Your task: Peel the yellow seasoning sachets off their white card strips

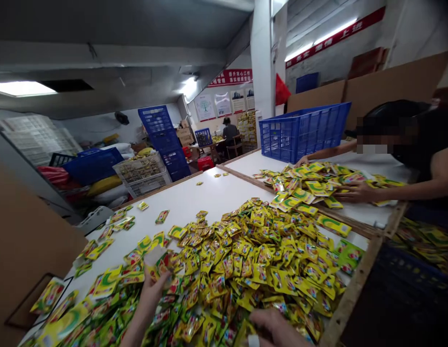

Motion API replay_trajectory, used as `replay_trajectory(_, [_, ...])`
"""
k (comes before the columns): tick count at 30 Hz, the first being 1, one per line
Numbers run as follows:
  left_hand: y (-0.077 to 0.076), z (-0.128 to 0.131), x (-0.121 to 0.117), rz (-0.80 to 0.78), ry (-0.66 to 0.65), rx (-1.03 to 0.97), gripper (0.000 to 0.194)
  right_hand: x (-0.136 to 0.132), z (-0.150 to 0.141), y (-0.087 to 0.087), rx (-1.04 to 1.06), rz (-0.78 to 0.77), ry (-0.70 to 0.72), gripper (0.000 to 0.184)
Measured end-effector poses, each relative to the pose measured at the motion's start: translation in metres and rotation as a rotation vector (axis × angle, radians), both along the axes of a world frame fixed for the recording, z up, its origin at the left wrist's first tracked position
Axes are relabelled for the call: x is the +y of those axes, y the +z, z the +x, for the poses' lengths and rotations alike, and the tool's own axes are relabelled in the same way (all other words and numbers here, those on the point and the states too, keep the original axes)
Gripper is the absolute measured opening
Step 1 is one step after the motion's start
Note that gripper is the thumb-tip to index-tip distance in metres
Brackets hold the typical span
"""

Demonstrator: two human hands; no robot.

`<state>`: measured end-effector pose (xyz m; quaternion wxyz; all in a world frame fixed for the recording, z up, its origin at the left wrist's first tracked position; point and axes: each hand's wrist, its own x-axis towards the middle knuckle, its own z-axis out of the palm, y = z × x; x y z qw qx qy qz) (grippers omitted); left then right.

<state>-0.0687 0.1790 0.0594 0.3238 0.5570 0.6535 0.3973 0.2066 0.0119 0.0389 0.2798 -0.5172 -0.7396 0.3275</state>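
Note:
My left hand [154, 289] is closed on a small snack packet [162, 265], yellow and red with a whitish part at its top, held over the left side of the pile. My right hand [276, 330] is low at the front edge of the view, its fingers apart and slightly blurred, with a white band round one finger. Just left of its fingertips is a yellow packet [241, 335]. Between and beyond both hands spreads a large heap of small yellow packets [252, 250]. Greener packets [111, 313] lie thick around my left forearm.
The white table [187, 200] has a raised wooden edge [354, 299] at right. Across a divider, a co-worker's hands [357, 192] rest at another packet pile [310, 183], near a blue crate [299, 132]. Stacked crates [164, 140] stand behind; another person [230, 132] sits farther back.

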Motion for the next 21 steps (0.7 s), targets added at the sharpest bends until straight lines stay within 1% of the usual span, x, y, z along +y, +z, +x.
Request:
replay_trajectory(1, [-0.001,0.003,-0.025,-0.047,-0.001,-0.115,0.040,0.002,0.000,0.006,0.062,0.017,-0.049,0.018])
replay_trajectory(2, [-0.001,0.009,-0.050,-0.146,0.012,-0.351,0.041,0.004,0.000,0.014,0.138,0.031,-0.092,0.021])
replay_trajectory(3, [0.000,0.016,-0.074,-0.241,-0.006,-0.541,0.042,0.007,-0.002,0.023,0.226,0.034,-0.118,0.022])
replay_trajectory(5, [0.003,0.035,-0.115,-0.380,-0.083,-0.743,0.045,0.013,-0.007,0.044,0.439,0.004,-0.121,0.023])
replay_trajectory(7, [0.006,0.054,-0.141,-0.417,-0.109,-0.820,0.045,0.022,-0.017,0.063,0.668,-0.098,-0.087,0.025])
replay_trajectory(9, [0.007,0.069,-0.154,-0.395,-0.146,-0.807,0.043,0.031,-0.031,0.076,0.852,-0.270,-0.024,0.029])
replay_trajectory(11, [0.006,0.078,-0.158,-0.355,-0.201,-0.760,0.039,0.038,-0.045,0.080,0.960,-0.413,0.025,0.031])
replay_trajectory(12, [0.005,0.081,-0.159,-0.336,-0.221,-0.744,0.038,0.040,-0.050,0.080,0.980,-0.435,0.039,0.030])
replay_trajectory(13, [0.004,0.083,-0.159,-0.327,-0.231,-0.737,0.038,0.042,-0.054,0.078,0.978,-0.406,0.041,0.028])
replay_trajectory(15, [0.003,0.085,-0.161,-0.343,-0.239,-0.737,0.039,0.045,-0.059,0.072,0.898,-0.228,0.017,0.021])
replay_trajectory(18, [0.004,0.085,-0.165,-0.368,-0.267,-0.729,0.043,0.043,-0.056,0.064,0.645,0.105,-0.040,0.012])
replay_trajectory(20, [0.003,0.085,-0.164,-0.376,-0.302,-0.694,0.043,0.039,-0.052,0.061,0.491,0.254,-0.042,0.005])
replay_trajectory(21, [0.002,0.084,-0.163,-0.386,-0.324,-0.673,0.043,0.036,-0.050,0.060,0.431,0.308,-0.017,0.009])
